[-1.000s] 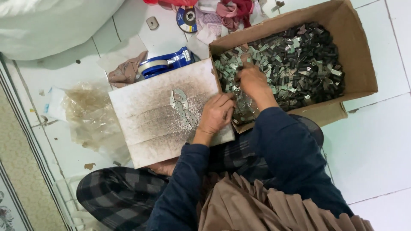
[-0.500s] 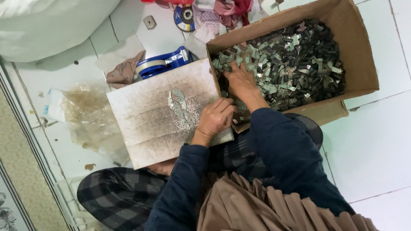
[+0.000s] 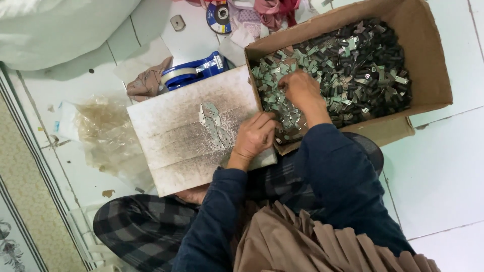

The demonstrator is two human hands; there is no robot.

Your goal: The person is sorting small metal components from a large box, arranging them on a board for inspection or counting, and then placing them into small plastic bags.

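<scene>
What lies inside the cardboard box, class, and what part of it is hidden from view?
The cardboard box holds a heap of small grey and greenish metal pieces. The right hand reaches into them, covering those beneath it. The box's bottom is hidden.

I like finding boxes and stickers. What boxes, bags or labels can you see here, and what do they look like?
Cardboard box: top right, brown, open, full of small metal pieces; right hand digs in them.
Plastic bag: left on the floor, crumpled, clear-brownish.
Disc label: top centre, round, blue and dark.

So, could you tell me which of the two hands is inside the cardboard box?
The right hand, resting on the small metal pieces; the left hand lies on the flat board.
</scene>
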